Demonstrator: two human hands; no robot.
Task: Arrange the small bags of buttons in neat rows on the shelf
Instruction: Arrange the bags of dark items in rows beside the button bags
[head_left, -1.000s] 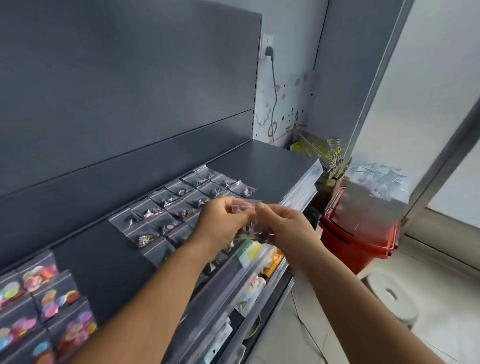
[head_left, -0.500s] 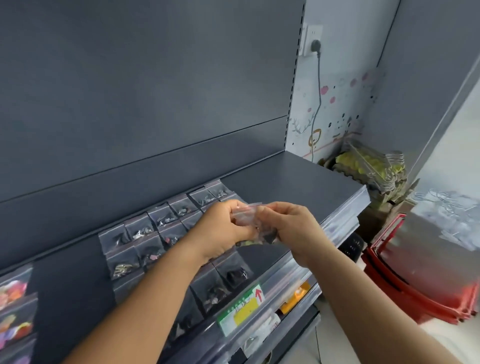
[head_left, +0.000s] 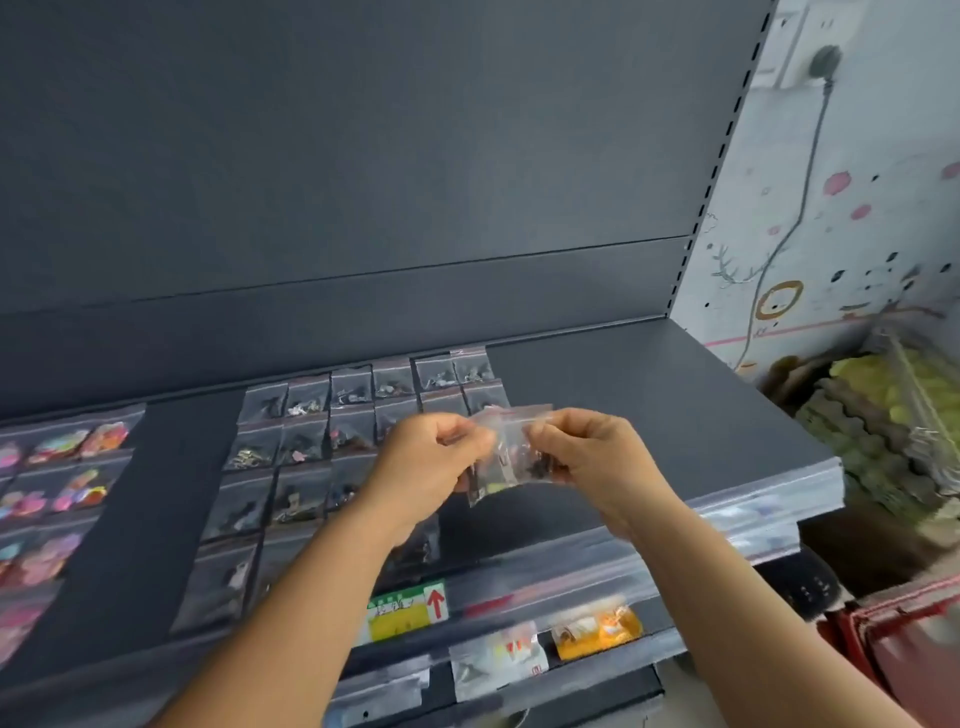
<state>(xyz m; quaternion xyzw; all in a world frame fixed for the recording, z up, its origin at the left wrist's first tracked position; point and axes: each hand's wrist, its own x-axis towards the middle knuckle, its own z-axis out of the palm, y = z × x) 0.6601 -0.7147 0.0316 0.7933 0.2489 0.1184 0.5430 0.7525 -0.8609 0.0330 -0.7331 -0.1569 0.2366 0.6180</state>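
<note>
Both hands hold small clear bags of buttons (head_left: 506, 457) above the dark grey shelf (head_left: 649, 410). My left hand (head_left: 431, 462) pinches the bags from the left and my right hand (head_left: 587, 457) pinches them from the right. How many bags are in the bunch I cannot tell. Several clear bags with dark and metallic buttons (head_left: 311, 441) lie flat in rows on the shelf behind and left of my hands. Some of those rows are hidden by my left arm.
Bags of colourful buttons (head_left: 62, 478) lie in rows at the shelf's far left. The shelf's right part is bare. A price label (head_left: 408, 610) sits on the front rail. A red basket (head_left: 904, 649) stands at lower right, with yellow goods (head_left: 883, 410) beyond the shelf end.
The view has swung left, so the shelf sits more centred and the red basket has slid to the frame's edge. Both hands still pinch the bags at about the same height.
</note>
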